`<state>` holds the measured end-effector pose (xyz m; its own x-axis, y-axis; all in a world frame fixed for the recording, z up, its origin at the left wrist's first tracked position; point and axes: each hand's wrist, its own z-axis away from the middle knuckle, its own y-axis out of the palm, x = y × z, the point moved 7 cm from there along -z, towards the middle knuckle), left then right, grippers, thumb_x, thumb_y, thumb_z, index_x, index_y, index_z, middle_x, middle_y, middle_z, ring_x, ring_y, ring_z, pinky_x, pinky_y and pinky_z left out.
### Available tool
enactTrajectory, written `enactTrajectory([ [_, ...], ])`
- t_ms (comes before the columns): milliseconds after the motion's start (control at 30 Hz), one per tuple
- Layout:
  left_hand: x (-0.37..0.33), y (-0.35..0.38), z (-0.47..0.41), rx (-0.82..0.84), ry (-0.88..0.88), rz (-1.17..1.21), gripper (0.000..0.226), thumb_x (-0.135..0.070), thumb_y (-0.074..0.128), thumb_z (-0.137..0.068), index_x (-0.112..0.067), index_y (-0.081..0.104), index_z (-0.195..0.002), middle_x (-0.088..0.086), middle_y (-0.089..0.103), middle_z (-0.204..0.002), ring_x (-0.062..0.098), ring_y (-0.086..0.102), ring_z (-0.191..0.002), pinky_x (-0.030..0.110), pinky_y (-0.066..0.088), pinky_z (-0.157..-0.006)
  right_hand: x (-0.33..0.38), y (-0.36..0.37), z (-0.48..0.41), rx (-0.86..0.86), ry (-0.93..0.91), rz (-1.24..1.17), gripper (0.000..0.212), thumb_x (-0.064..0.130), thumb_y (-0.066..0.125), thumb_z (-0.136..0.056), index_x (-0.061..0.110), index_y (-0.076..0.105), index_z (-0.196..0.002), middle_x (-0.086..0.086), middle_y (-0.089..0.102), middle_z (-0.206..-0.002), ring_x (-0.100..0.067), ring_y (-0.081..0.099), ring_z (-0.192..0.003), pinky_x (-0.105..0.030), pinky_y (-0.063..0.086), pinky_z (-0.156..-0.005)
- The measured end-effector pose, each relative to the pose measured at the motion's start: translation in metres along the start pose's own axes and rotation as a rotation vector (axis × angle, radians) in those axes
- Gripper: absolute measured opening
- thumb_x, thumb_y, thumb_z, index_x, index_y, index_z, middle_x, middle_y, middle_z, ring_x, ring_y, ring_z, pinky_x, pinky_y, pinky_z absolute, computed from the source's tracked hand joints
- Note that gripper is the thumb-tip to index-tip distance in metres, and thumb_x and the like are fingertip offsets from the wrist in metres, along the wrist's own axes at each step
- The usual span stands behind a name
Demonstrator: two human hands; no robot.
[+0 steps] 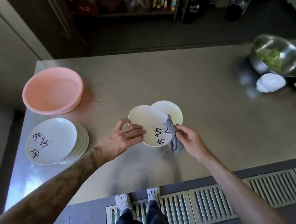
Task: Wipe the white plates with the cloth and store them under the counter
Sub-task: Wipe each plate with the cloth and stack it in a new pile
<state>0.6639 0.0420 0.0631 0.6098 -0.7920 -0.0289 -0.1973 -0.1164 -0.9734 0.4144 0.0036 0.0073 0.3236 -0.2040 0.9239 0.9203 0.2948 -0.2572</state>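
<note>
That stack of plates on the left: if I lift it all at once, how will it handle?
Probably heavy: the stack of plates is several deep. The glossy rims are staggered rightward, so plates may slide apart if tilted. Likely breakable on the steel counter.

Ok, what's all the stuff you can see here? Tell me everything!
plate stack: several, white with black writing, near left of the counter
held plate: one, white with black writing, mid-counter, in the left hand
second plate: one, white, partly hidden behind the held plate
cloth: one, grey, at the held plate's right edge
basin: one, pink, far left of the counter
metal bowl: one, silvery, green leaves inside, far right
small bowl: white, count unclear, beside the metal bowl
counter: one, steel grey
floor grates: several, metal, below the counter's near edge
shoes: two, white, on the floor
left hand: grips the held plate
right hand: pinches the cloth
</note>
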Motion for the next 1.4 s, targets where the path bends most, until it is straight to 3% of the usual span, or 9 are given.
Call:
enactTrajectory([
  [100,0.001,0.015,-0.024,-0.103,0.018,-0.068,0.046,-0.002,0.027,-0.106,-0.011,0.072,-0.109,0.000,0.069,-0.128,0.031,0.064,-0.115,0.053,0.046,-0.093,-0.013,-0.022,-0.011,-0.064,0.015,0.061,0.025,0.001,0.053,-0.104,0.015,0.071,-0.114,-0.005,0.077,-0.102,-0.014,0.070,-0.092,-0.024,0.051,-0.086],
  [267,-0.001,0.072,-0.045,-0.126,-0.004,-0.034,0.034,0.002,0.044,-0.093,-0.010,0.069,-0.114,-0.001,0.068,-0.127,0.029,0.053,-0.095,0.043,0.049,-0.077,-0.035,-0.049,-0.034,-0.155,0.026,0.185,0.030,-0.001,0.053,-0.101,0.024,0.070,-0.103,0.001,0.075,-0.085,-0.007,0.066,-0.076,-0.019,0.048,-0.072],
  [533,0.017,0.126,-0.064,-0.054,-0.102,0.069,0.046,0.004,0.043,-0.077,-0.011,0.073,-0.109,-0.001,0.070,-0.122,0.025,0.053,-0.102,0.036,0.060,-0.074,-0.070,-0.053,-0.070,-0.171,0.088,0.290,0.029,0.001,0.056,-0.098,0.018,0.074,-0.112,0.006,0.074,-0.097,-0.012,0.069,-0.092,-0.014,0.046,-0.079],
  [733,0.034,0.145,-0.065,-0.100,-0.236,0.150,0.042,0.002,0.048,-0.083,-0.015,0.074,-0.110,-0.003,0.071,-0.122,0.025,0.061,-0.107,0.038,0.058,-0.083,-0.069,-0.058,-0.081,-0.184,0.092,0.382,0.028,0.002,0.056,-0.097,0.016,0.074,-0.114,0.003,0.071,-0.102,-0.013,0.065,-0.092,-0.004,0.040,-0.078],
  [833,0.046,0.158,-0.061,-0.119,-0.408,0.247,0.028,-0.027,0.056,-0.095,-0.018,0.074,-0.115,-0.002,0.068,-0.132,0.028,0.058,-0.119,0.047,0.053,-0.094,-0.064,-0.059,-0.083,-0.185,0.096,0.408,0.029,0.003,0.053,-0.098,0.018,0.074,-0.111,-0.001,0.073,-0.095,-0.011,0.063,-0.086,-0.004,0.041,-0.074],
  [967,0.059,0.181,-0.055,-0.007,-0.568,0.375,0.069,-0.063,0.051,-0.093,-0.017,0.056,-0.144,0.004,0.039,-0.161,0.029,0.033,-0.149,0.054,0.025,-0.122,-0.062,-0.064,-0.087,-0.180,0.111,0.450,0.030,0.004,0.051,-0.098,0.018,0.073,-0.113,-0.002,0.070,-0.097,-0.015,0.063,-0.085,-0.006,0.042,-0.068],
  [1067,0.063,0.197,-0.051,0.085,-0.633,0.477,0.096,-0.077,0.051,-0.083,-0.019,0.036,-0.158,0.003,0.017,-0.170,0.022,0.019,-0.156,0.049,0.022,-0.125,-0.065,-0.066,-0.088,-0.173,0.132,0.460,0.031,0.003,0.051,-0.099,0.016,0.073,-0.116,-0.005,0.071,-0.098,-0.019,0.064,-0.085,-0.007,0.041,-0.066],
  [1300,0.073,0.199,-0.056,0.090,-0.677,0.590,0.110,-0.076,0.066,-0.072,-0.027,0.023,-0.162,-0.006,0.011,-0.171,0.013,0.016,-0.156,0.048,0.024,-0.124,-0.066,-0.064,-0.094,-0.167,0.155,0.470,0.032,0.007,0.051,-0.099,0.020,0.072,-0.119,-0.003,0.068,-0.106,-0.020,0.064,-0.096,-0.028,0.045,-0.080],
  [1400,0.080,0.197,-0.061,0.088,-0.721,0.634,0.111,-0.059,0.086,-0.066,-0.033,0.030,-0.158,-0.007,0.015,-0.170,0.021,0.030,-0.150,0.047,0.035,-0.119,-0.064,-0.062,-0.094,-0.169,0.146,0.493,0.031,0.007,0.050,-0.099,0.021,0.071,-0.118,-0.004,0.067,-0.106,-0.021,0.063,-0.096,-0.018,0.046,-0.073],
])
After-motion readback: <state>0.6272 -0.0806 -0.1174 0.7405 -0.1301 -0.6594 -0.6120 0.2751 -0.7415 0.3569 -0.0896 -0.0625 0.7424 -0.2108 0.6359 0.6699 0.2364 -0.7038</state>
